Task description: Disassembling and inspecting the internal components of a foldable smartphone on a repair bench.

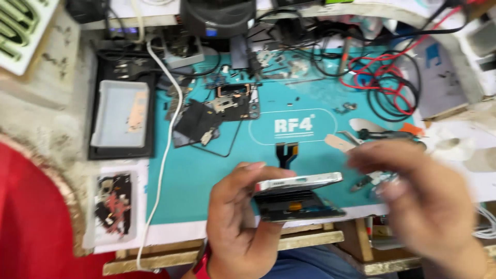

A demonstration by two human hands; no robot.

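My left hand (237,217) grips an opened smartphone (297,192) near the front edge of the teal work mat (206,175). The phone's light frame is on top and its dark screen panel hangs apart below it, hinged open like a wedge. My right hand (423,196) is blurred, hovering just right of the phone with its fingertips close to the phone's right end; I cannot tell whether it holds anything. A black flex strip (287,153) lies on the mat behind the phone.
Dismantled phone parts (214,116) lie at the mat's back left. A grey tray (120,114) sits on a black pad, a white cable (168,139) runs down the mat's left side. Red and black leads (385,82) coil at back right. Tweezers and pry tools (380,135) lie right.
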